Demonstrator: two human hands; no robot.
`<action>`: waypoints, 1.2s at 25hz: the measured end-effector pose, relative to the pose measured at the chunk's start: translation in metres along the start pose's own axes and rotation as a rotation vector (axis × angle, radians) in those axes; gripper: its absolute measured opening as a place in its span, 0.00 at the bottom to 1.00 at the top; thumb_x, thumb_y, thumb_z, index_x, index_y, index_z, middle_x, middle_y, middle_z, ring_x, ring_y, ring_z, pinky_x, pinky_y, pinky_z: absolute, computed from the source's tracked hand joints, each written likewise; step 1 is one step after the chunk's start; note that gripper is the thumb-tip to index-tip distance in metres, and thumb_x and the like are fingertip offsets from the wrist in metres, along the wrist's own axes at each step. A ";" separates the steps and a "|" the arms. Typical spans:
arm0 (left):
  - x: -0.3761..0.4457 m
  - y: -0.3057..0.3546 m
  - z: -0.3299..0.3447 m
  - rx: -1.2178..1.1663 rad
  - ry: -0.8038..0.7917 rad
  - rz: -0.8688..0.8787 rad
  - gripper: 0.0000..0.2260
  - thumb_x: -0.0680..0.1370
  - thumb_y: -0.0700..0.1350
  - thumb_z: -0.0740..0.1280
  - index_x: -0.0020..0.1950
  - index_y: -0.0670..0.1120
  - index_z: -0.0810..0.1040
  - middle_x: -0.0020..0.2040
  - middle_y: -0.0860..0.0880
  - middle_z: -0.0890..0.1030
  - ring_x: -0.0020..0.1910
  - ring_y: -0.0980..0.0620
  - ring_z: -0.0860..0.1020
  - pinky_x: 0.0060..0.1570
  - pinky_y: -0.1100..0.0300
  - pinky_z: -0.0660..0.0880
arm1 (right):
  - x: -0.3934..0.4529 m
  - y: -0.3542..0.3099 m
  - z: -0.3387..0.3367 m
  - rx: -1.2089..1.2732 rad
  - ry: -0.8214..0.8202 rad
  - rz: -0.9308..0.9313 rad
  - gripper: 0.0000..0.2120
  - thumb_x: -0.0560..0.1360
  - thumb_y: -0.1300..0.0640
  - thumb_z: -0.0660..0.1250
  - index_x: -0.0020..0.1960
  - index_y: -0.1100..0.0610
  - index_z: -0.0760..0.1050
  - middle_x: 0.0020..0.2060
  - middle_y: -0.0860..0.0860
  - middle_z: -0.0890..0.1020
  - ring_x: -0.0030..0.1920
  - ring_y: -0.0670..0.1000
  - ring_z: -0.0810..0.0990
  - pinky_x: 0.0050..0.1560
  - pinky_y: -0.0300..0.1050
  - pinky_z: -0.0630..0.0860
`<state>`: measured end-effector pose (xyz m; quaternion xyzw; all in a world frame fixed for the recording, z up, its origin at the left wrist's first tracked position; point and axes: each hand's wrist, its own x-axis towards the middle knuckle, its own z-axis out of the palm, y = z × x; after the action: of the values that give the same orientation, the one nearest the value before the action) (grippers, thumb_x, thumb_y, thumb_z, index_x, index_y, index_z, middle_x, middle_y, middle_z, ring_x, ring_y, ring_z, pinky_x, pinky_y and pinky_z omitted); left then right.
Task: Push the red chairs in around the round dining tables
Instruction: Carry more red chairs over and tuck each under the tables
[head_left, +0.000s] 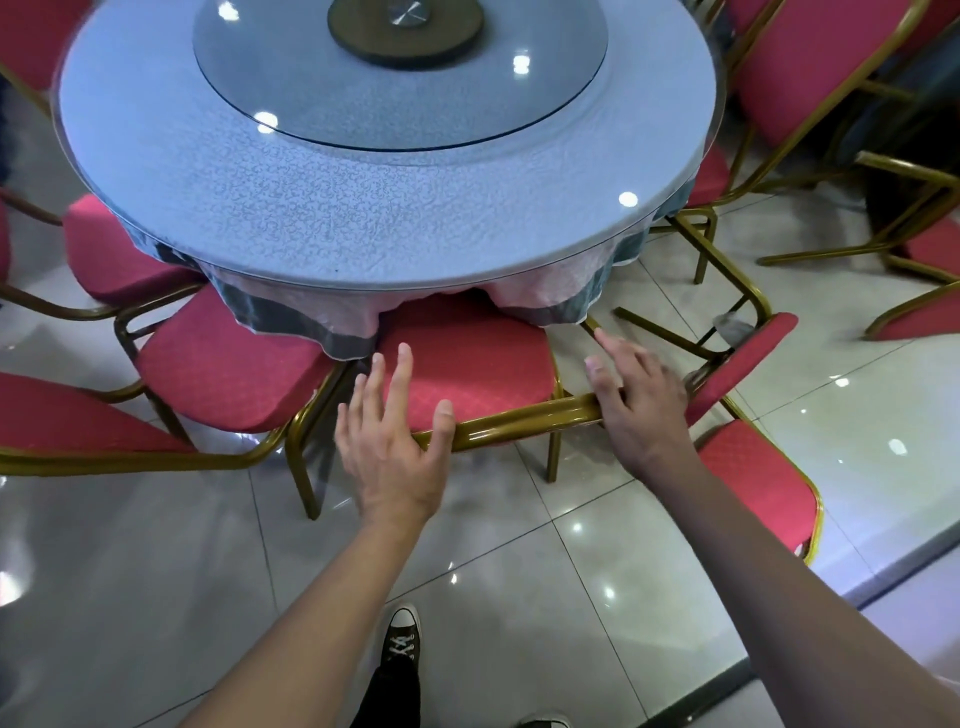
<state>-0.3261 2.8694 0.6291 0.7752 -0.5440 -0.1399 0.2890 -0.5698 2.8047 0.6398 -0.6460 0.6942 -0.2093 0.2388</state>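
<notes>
Blue cloth covers the big round table (384, 208). A red chair (467, 358) sits tucked partly under its near edge. The left hand (395, 441) and the right hand (639, 400) rest on its gold back bar (519, 421), fingers spread out flat, gripping nothing.

Red cushioned chair (467, 358) with gold metal frame, seat front tucked under round glass-topped table (363, 208)
</notes>
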 end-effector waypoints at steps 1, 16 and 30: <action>0.008 -0.008 -0.004 -0.001 0.007 0.011 0.32 0.78 0.66 0.50 0.81 0.59 0.60 0.80 0.49 0.63 0.79 0.46 0.60 0.75 0.38 0.57 | 0.000 -0.009 0.004 -0.006 -0.017 0.010 0.37 0.74 0.26 0.43 0.78 0.39 0.64 0.76 0.49 0.68 0.76 0.55 0.63 0.77 0.63 0.52; 0.103 -0.098 -0.065 -0.008 -0.200 0.067 0.31 0.78 0.69 0.49 0.81 0.64 0.54 0.81 0.51 0.60 0.81 0.48 0.55 0.75 0.42 0.57 | 0.002 -0.108 0.070 -0.038 -0.106 0.108 0.34 0.78 0.27 0.44 0.81 0.38 0.54 0.80 0.51 0.61 0.79 0.59 0.56 0.78 0.68 0.44; 0.083 -0.088 -0.101 0.095 -0.388 0.135 0.31 0.77 0.70 0.40 0.80 0.67 0.52 0.82 0.54 0.57 0.82 0.51 0.49 0.78 0.43 0.47 | -0.023 -0.126 0.067 -0.102 -0.133 0.118 0.38 0.76 0.25 0.38 0.82 0.38 0.49 0.81 0.51 0.59 0.80 0.55 0.55 0.80 0.63 0.45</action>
<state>-0.1750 2.8438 0.6642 0.7085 -0.6460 -0.2410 0.1505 -0.4277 2.8185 0.6635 -0.6278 0.7234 -0.1157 0.2629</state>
